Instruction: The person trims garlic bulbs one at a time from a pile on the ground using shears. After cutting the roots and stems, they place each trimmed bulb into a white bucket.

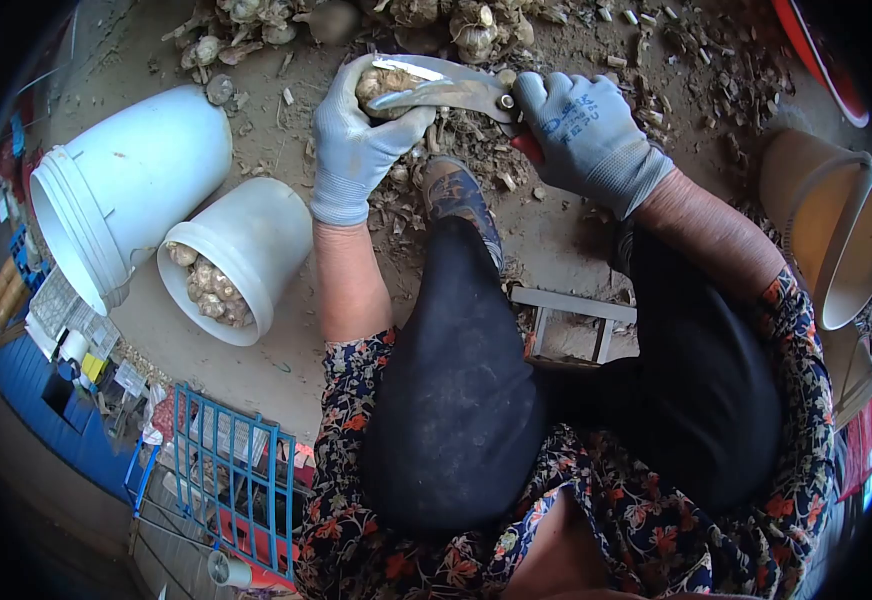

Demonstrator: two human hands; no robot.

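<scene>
- While the left hand (356,150) curls tight around a bulb (381,85), far and left of centre, the shears (446,85) lie with their blades across the bulb's top.
- Right hand (581,130) is wrapped around the shears' handles, just right of the bulb; the blades look nearly closed.
- Step, as I judge it: trimming this bulb, with the cut under way.
- Next move calls for a firm squeeze, left fingers clear of the blades, then a short carry left to the small bucket (256,230), part-filled with bulbs.
- Big bucket (146,160) lies on its side beside it; a pile (436,20) of bulbs sits at the far edge.
</scene>
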